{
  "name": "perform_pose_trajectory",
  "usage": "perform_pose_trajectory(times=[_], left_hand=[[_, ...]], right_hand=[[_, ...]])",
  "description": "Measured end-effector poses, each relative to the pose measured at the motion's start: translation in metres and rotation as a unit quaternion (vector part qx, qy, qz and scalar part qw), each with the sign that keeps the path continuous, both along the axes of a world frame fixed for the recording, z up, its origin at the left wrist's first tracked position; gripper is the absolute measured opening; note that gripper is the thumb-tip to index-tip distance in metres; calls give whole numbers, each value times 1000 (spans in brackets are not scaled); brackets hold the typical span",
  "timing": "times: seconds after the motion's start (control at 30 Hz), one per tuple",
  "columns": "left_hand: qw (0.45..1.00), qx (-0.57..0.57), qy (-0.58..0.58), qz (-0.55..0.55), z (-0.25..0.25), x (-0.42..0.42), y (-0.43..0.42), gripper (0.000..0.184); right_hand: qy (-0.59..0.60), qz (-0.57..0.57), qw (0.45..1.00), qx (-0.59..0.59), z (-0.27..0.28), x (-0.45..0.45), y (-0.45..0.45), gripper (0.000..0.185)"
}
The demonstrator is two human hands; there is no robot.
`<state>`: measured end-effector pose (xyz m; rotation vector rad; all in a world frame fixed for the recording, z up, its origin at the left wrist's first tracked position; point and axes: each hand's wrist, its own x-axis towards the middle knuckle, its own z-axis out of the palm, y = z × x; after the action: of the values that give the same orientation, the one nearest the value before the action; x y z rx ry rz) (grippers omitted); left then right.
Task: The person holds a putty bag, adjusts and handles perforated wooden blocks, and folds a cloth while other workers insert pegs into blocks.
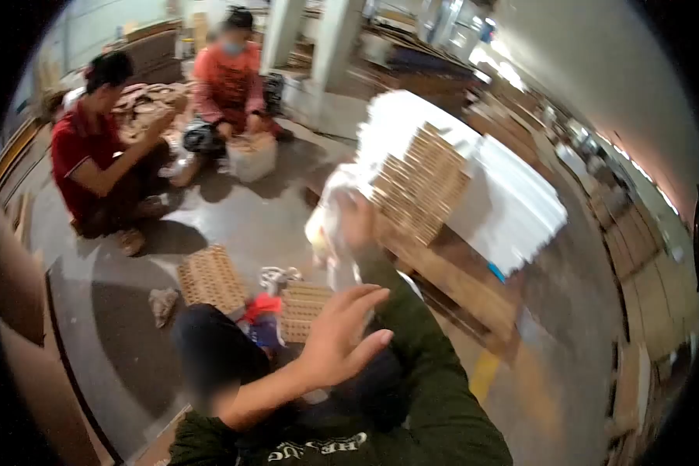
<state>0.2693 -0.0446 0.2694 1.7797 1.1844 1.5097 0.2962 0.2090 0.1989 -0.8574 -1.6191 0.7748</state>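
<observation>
My left hand [342, 334] is raised above my lap with thumb and fingers apart, holding nothing. Just beyond it stands a brown block with rows of small marks or slots [303, 309]. My right hand [355, 221] is stretched forward and smeared by motion, at a whitish translucent plastic bag [330, 213]; whether its fingers grip the bag cannot be made out. To the right of that hand, a larger stack of brown slotted pieces [423, 182] lies on white sheeting [509, 202] over a wooden pallet [450, 287].
Another brown patterned block [210, 279] sits on the floor beside a crumpled cloth [163, 305] and a red and blue bundle [264, 317]. Two people sit ahead on the left, one at a white tub [252, 159]. A small blue object [495, 271] lies at the sheeting's edge.
</observation>
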Motion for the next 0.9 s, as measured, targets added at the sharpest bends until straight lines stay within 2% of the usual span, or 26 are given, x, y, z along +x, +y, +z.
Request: perform_pose_trajectory(times=[0.03, 0.07, 0.17, 0.23, 0.27, 0.3, 0.37, 0.4, 0.43, 0.5, 0.53, 0.57, 0.63, 0.7, 0.73, 0.77, 0.8, 0.83, 0.9], left_hand=[[997, 33, 62, -32, 5, 10, 3, 45], [987, 74, 129, -53, 12, 18, 4, 43], [975, 139, 168, -48, 19, 39, 15, 26], [974, 173, 137, -59, 19, 42, 26, 12], [973, 164, 152, -61, 21, 44, 29, 10], [972, 153, 167, -61, 20, 45, 33, 9], [981, 148, 82, -99, 10, 54, 39, 11], [986, 82, 67, -128, 11, 60, 35, 12], [986, 12, 49, -159, 12, 65, 27, 14], [962, -97, 2, -256, 7, 68, 13, 23], [968, 32, -38, -247, 5, 70, 4, 24], [961, 41, -90, -256, 20, 64, -20, 31], [905, -39, -196, -375, 6, 57, -38, 35], [804, -166, -282, -496, -17, 54, -54, 37], [803, -161, -289, -496, -15, 54, -60, 37], [806, -166, -289, -489, -13, 53, -67, 38], [806, -187, -288, -482, -18, 51, -72, 37], [805, -235, -269, -473, -28, 43, -77, 37], [836, -236, -213, -447, -54, 41, -80, 35]], right_hand=[[-51, -75, 992, 84, -19, 0, 31, 37], [-41, -105, 991, 73, -15, 1, 37, 37], [-23, -181, 980, 79, -6, 5, 57, 38], [-138, -271, 952, -17, -15, 18, 94, 38], [-139, -253, 957, 24, -5, 31, 90, 36], [-108, -234, 965, 53, -17, 40, 111, 33], [-119, -198, 973, -4, -12, 64, 115, 32], [-135, -240, 961, -23, -5, 73, 108, 37], [-122, -219, 967, -38, 13, 83, 89, 44], [-109, -289, 949, -67, 14, 100, 91, 49], [-113, -307, 941, -86, 15, 111, 91, 50], [-117, -325, 933, -105, 19, 121, 92, 50], [-139, -372, 915, -71, 10, 144, 108, 54], [-139, -406, 898, -96, 2, 164, 120, 54], [-126, -420, 897, -55, -19, 176, 139, 56], [-84, -391, 909, -117, -10, 174, 122, 58], [-72, -412, 901, -113, -8, 169, 105, 53], [-45, -369, 925, -75, -21, 177, 101, 47], [3, -341, 937, 74, -29, 173, 72, 40]])
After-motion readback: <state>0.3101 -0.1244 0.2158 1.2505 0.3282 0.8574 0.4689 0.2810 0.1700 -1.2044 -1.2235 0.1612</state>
